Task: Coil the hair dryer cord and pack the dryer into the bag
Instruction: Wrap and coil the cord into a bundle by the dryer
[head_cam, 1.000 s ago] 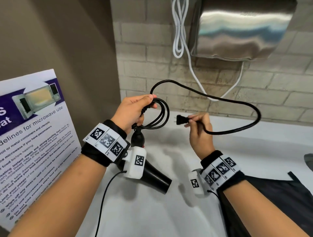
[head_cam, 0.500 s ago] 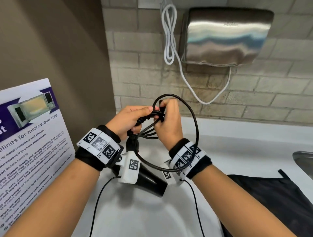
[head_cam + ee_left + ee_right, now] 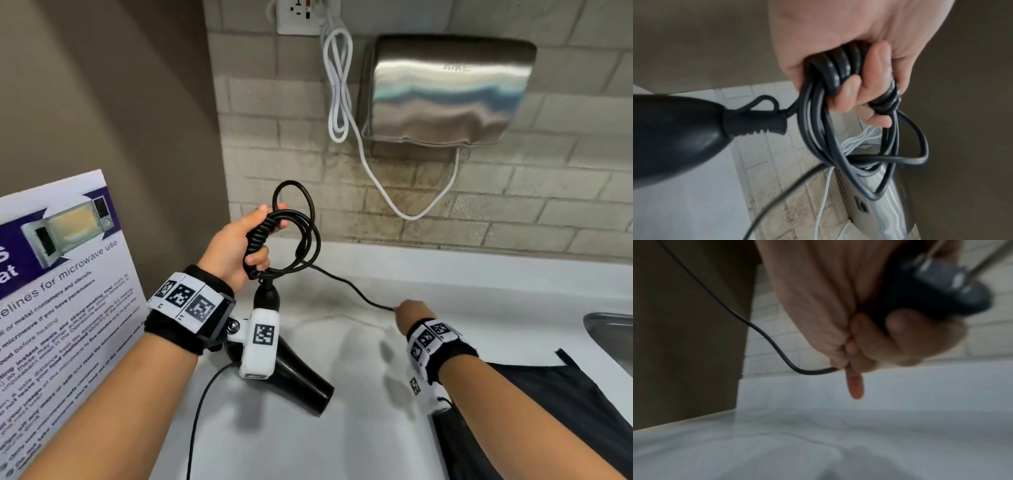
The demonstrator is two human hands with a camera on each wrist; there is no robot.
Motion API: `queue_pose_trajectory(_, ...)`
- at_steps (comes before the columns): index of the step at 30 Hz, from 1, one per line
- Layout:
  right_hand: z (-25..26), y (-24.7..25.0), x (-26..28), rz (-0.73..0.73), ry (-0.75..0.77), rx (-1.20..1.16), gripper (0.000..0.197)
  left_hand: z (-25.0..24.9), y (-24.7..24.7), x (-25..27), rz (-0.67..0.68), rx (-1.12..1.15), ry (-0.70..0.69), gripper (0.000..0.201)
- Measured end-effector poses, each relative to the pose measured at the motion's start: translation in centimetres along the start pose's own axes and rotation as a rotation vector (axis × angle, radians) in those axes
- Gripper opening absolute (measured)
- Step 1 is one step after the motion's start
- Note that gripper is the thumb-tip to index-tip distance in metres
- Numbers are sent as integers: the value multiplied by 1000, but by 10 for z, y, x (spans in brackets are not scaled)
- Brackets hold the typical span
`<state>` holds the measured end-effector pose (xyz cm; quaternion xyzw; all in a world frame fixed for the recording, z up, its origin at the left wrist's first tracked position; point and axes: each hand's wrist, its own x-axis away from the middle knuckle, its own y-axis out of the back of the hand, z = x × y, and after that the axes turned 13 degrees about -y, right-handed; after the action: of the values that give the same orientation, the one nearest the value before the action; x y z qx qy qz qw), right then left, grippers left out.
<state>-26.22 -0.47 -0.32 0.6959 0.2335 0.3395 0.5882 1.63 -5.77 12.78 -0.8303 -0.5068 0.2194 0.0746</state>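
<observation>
My left hand (image 3: 239, 240) is raised near the back wall and grips several loops of the black cord (image 3: 310, 233). The left wrist view shows its fingers (image 3: 851, 91) curled round the coils (image 3: 838, 71). Below that hand the black hair dryer (image 3: 298, 380) hangs over the white counter (image 3: 342, 445). A straight run of cord (image 3: 352, 291) leads down to the right into my right hand (image 3: 411, 311). That hand grips the plug (image 3: 941, 288) in a fist, the cord (image 3: 766, 337) trailing out beside the little finger. The black bag (image 3: 565, 404) lies flat on the counter under my right forearm.
A steel hand dryer (image 3: 445, 92) hangs on the brick wall, with its white cable (image 3: 339, 85) looped down from a socket (image 3: 301, 15). A microwave notice (image 3: 58, 291) leans at the left. A metal sink rim (image 3: 613, 332) shows at the right edge.
My right hand has left the coil at my left hand and moved down to the right with the plug end, drawing the cord out straight. The left hand now holds more loops.
</observation>
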Motion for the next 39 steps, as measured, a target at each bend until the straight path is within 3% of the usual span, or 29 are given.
queue_pose_trajectory(3,-1,1,-4,49,36,53,38,0,-2,0,55,-83,1,30)
queue_pose_trajectory(5,9,14,1,-14,93,-242,35,0,-6,0,86,-155,-22,27)
queue_pose_trajectory(9,39,65,44,-167,367,-1172,33,2,-13,0,103,-219,-62,24)
queue_pose_trajectory(11,55,93,71,-156,548,-1364,38,4,-16,0,104,-258,-74,23)
queue_pose_trajectory(14,71,117,93,-167,701,-1494,35,5,-23,1,107,-324,-101,25)
queue_pose_trajectory(17,77,118,98,-289,712,-1478,21,6,-27,2,107,-355,-107,25)
queue_pose_trajectory(21,74,107,100,-137,850,-1509,17,5,-25,1,75,-317,-78,29)
queue_pose_trajectory(24,69,101,101,-108,912,-1479,9,6,-26,2,87,-331,-67,29)
queue_pose_trajectory(29,67,94,100,-149,988,-1419,31,6,-36,7,133,-312,-49,25)
queue_pose_trajectory(33,70,93,100,-188,994,-1359,30,6,-35,9,159,-330,-72,17)
queue_pose_trajectory(35,68,92,96,-138,979,-1363,38,6,-32,10,175,-317,-64,13)
queue_pose_trajectory(37,67,89,93,19,1008,-1273,46,4,-29,12,228,-301,-47,9)
queue_pose_trajectory(39,68,83,92,170,1042,-1175,35,2,-27,14,282,-293,-27,17)
